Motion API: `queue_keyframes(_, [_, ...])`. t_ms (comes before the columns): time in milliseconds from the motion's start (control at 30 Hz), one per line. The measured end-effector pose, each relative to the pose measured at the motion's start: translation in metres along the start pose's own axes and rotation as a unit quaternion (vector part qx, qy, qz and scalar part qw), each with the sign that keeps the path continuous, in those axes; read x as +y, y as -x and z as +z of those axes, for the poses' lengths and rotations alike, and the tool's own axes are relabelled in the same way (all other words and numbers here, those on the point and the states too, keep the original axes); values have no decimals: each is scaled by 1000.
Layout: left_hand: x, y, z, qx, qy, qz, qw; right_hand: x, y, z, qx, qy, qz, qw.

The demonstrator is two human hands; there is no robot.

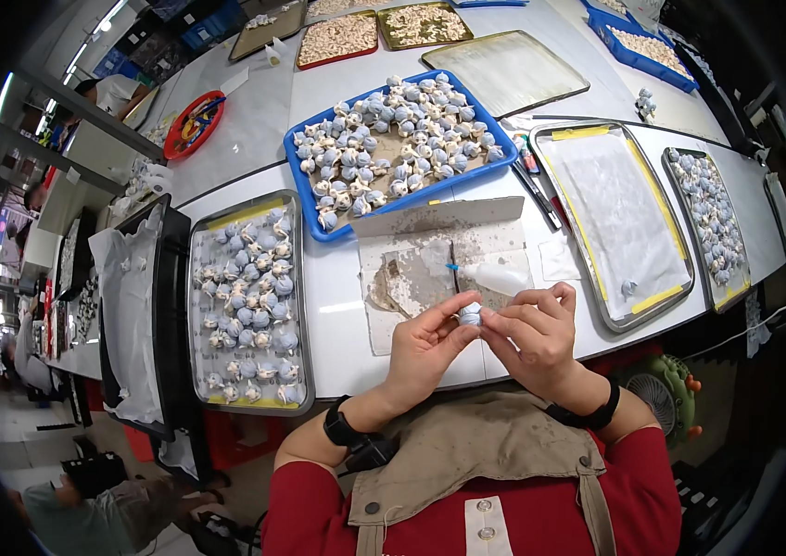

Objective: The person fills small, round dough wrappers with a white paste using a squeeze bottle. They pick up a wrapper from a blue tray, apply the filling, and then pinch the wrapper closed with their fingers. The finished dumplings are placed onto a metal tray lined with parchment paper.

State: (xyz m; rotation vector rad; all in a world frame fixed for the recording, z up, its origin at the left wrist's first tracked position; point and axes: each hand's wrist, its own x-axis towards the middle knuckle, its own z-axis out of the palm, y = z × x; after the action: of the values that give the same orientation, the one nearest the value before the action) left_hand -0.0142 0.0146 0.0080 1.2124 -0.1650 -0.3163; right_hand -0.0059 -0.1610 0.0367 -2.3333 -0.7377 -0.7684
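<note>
Between both hands I hold a small light-blue and cream figurine. The thumb and index finger of my left hand pinch it from one side. My right hand grips its other side with thumb and fingertips, the remaining fingers curled. Just beyond the hands a white squeeze bottle with a blue tip lies on a stained cardboard sheet. Behind that, a blue tray bears many similar figurines, heaped loosely. To the left, more of them stand on a metal tray edged with yellow tape.
At right are a paper-lined tray holding one blue piece and a narrower tray full of blue pieces. Farther back lie a bare tray and trays of cream parts. A red basket stands far left; a green fan sits below the table.
</note>
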Motion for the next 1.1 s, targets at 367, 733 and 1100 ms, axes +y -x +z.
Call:
queue_keyframes(367, [15,-1,8,-9,-109,83,991,6,-13,-18,-9,-9,-42,999])
queue_keyframes(733, [13,-8,6,-92,41,75,992,24,-15,-13,-132,-451,159,868])
queue_keyframes(1100, [14,-6,5,-124,-26,95,987,29,-10,-15,-135,-472,116,864])
